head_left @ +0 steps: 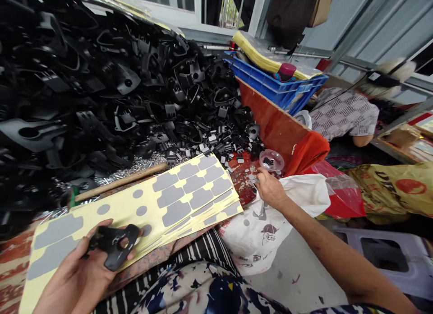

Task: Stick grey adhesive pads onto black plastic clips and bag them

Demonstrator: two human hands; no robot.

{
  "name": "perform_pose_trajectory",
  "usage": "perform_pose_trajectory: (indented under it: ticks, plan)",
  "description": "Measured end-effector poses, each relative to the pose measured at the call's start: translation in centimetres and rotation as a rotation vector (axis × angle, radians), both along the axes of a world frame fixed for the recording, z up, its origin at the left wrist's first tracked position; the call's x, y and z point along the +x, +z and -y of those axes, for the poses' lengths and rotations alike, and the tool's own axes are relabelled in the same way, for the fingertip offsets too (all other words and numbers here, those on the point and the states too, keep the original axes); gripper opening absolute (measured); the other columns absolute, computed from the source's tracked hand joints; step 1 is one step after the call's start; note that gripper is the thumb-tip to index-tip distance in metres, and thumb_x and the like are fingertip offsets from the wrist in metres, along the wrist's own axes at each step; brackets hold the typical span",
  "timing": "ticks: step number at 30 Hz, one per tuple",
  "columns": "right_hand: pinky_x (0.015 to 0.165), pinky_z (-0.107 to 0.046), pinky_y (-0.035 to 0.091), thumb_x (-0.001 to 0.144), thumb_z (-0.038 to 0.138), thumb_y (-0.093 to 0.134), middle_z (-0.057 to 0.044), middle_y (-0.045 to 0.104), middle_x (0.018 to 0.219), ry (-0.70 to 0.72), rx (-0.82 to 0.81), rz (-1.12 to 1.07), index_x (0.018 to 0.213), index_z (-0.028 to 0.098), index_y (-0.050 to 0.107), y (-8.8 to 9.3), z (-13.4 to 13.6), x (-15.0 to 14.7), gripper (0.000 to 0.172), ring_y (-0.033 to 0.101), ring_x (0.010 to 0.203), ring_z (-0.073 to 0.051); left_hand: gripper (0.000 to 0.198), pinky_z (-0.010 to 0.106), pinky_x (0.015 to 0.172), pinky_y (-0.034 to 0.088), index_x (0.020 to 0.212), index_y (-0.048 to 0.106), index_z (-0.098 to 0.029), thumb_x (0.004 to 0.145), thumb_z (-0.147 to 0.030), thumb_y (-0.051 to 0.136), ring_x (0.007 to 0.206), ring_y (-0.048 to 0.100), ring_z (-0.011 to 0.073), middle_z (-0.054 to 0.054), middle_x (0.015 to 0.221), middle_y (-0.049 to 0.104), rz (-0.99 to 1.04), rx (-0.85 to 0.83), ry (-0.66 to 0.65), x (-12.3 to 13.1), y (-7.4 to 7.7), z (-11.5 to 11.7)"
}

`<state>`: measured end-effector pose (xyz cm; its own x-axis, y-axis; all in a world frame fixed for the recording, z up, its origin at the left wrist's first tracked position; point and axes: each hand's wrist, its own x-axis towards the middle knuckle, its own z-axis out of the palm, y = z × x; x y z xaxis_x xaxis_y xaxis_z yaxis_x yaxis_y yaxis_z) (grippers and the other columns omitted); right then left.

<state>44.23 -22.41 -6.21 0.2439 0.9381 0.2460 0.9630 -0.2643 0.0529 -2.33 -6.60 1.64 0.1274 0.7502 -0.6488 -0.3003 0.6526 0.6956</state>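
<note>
My left hand is closed around a black plastic part with a hole through it. It holds the part over a stack of yellow backing sheets that carry grey die-cut stickers and grey dots. On the right, my right hand reaches to the table's edge with its fingers drawn together. Small grey pieces lie at its fingertips; whether one is pinched there I cannot make out. Just beyond the fingers stands a round clear plastic tub with small black pieces inside. A white plastic bag hangs below that wrist.
A large heap of black plastic parts fills the back left, with small black clips along its front. A wooden stick lies behind the sheets. A blue crate stands behind a reddish board. Another person bends at the right.
</note>
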Motion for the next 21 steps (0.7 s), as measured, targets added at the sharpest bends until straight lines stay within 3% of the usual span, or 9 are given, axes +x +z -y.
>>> perform_pose_trajectory:
  ticks: [5,10,13,16,19,21]
  plan:
    - [0.083,-0.04,0.055,0.095,0.026,0.059,-0.024,0.051,0.145,-0.09,0.076,0.017,0.142,0.012,0.046,0.1,0.3,-0.2,0.05,0.066,0.107,-0.031,0.045,0.063,0.089,0.065,0.108,0.076,-0.041,0.066,-0.055,0.085,0.149,0.039,0.0443,-0.005,0.127,0.076,0.018,-0.048,-0.015,-0.3,-0.1,0.2]
    - [0.089,-0.048,0.051,0.098,0.025,0.054,-0.02,0.065,0.12,-0.045,0.104,0.062,0.11,0.017,0.064,0.9,1.0,-0.8,0.017,0.063,0.105,-0.035,0.051,0.056,0.083,0.068,0.114,0.074,-0.032,0.067,-0.045,0.09,0.127,0.064,0.046,0.005,0.117,0.08,0.119,0.011,-0.05,-1.1,-1.0,-0.3]
    - [0.092,-0.048,0.05,0.1,0.018,0.047,-0.018,0.068,0.11,0.012,0.277,0.072,0.11,0.019,0.064,0.7,1.4,-1.2,0.02,0.063,0.103,-0.033,0.054,0.049,0.074,0.068,0.118,0.072,-0.026,0.069,-0.033,0.092,0.107,0.074,0.0408,0.008,0.107,0.079,0.221,0.085,-0.082,-1.6,-1.7,-0.4]
    - [0.085,-0.04,0.053,0.099,0.027,0.052,-0.011,0.067,0.096,0.05,0.413,-0.1,0.104,0.021,0.061,-1.0,1.0,-1.1,0.012,0.066,0.091,-0.027,0.052,0.043,0.065,0.066,0.124,0.068,-0.025,0.077,-0.031,0.088,0.091,0.076,0.0334,0.009,0.105,0.076,0.299,0.144,-0.065,-1.3,-2.0,-0.3]
    - [0.07,-0.036,0.052,0.096,0.033,0.053,-0.005,0.065,0.081,0.13,0.279,-0.216,0.09,0.025,0.057,-2.1,0.6,-0.9,0.012,0.066,0.073,-0.024,0.042,0.037,0.058,0.063,0.119,0.067,-0.024,0.082,-0.036,0.084,0.078,0.073,0.0255,0.007,0.1,0.072,0.338,0.155,-0.009,-1.1,-1.9,-0.3]
    - [0.065,-0.037,0.049,0.094,0.032,0.053,-0.008,0.069,0.087,0.106,0.274,-0.202,0.099,0.023,0.061,-1.3,0.7,-1.1,0.013,0.067,0.072,-0.026,0.041,0.035,0.056,0.061,0.115,0.067,-0.023,0.083,-0.043,0.084,0.074,0.07,0.0227,0.007,0.1,0.071,0.368,0.148,0.024,-1.6,-1.3,-0.4]
